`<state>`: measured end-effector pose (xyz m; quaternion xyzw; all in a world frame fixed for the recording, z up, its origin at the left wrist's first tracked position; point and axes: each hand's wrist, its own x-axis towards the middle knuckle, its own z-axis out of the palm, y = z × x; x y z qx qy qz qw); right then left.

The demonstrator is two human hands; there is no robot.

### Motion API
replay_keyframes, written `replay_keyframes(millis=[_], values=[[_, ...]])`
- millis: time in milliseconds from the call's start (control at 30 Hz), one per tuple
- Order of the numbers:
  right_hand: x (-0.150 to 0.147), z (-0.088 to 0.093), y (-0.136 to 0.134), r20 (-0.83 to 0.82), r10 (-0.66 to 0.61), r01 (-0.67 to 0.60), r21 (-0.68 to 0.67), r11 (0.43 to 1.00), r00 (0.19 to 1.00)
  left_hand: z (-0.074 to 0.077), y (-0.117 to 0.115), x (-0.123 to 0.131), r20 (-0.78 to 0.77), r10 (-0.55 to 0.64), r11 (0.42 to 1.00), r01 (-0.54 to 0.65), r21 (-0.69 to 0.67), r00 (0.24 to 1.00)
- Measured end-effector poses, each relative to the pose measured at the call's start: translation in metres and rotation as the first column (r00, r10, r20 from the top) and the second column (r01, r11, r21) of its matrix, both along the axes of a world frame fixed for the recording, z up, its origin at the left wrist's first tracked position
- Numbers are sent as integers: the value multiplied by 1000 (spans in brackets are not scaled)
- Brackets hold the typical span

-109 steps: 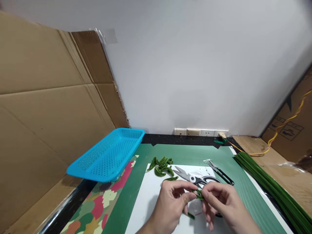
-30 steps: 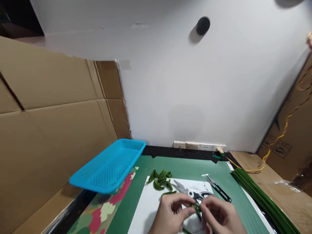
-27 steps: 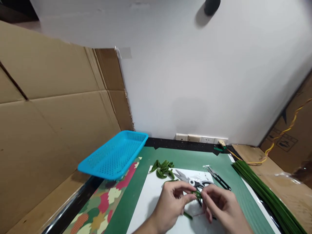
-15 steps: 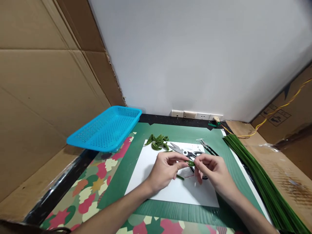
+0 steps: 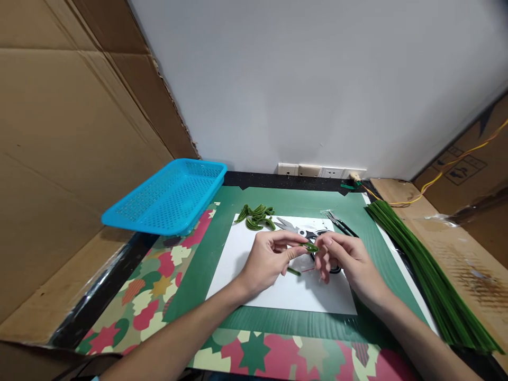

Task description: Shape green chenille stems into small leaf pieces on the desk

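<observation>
My left hand [image 5: 270, 256] pinches a short, bent green pipe cleaner [image 5: 311, 247] between thumb and fingers above the white sheet. Close to its right end, my right hand [image 5: 343, 256] has its thumb and forefinger drawn together and the other fingers curled. Whether those fingertips hold anything is hard to make out. Scissors [image 5: 288, 225] with black handles lie behind the hands, partly covered by them. A short green piece [image 5: 293, 271] rests on the white sheet [image 5: 270, 293] below my left fingers. Several curved green pipe cleaner pieces [image 5: 257, 216] are heaped at the sheet's far left corner.
A blue perforated basket [image 5: 194, 209] stands at the left, beside a cardboard wall. On the right lies a long bundle of green pipe cleaners [image 5: 420, 270]. Black-handled pliers or snips [image 5: 345, 226] lie behind my right hand. Sockets [image 5: 309, 170] and a yellow cable [image 5: 426, 186] are at the back.
The view has tipped down slightly, so everything sits higher. My right fingertips have shifted off the pipe cleaner's right end, which now shows more. My left hand keeps its pinch.
</observation>
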<state>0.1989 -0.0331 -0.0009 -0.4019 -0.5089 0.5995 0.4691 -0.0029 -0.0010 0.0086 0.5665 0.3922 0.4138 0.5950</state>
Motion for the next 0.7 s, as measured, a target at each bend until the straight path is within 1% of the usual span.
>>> replay_keyframes(millis=[67, 200, 367, 467, 700], values=[[0, -1, 0, -6, -3, 3, 4, 1000, 1000, -1, 0, 0, 2, 7, 1000, -7, 0, 1000], [1, -2, -2, 66, -46, 43, 54, 998, 997, -2, 1, 0, -3, 13, 1000, -13, 9, 1000], [1, -3, -1, 116, -62, 57, 46, 997, 991, -2, 1, 1, -15, -29, 1000, 29, -7, 999], [2, -3, 1, 105, -52, 49, 34, 998, 993, -1, 1, 1, -22, -48, 999, 48, -8, 999], [4, 1, 1, 57, -31, 30, 14, 999, 998, -3, 0, 0, -54, -46, 999, 46, 7, 998]])
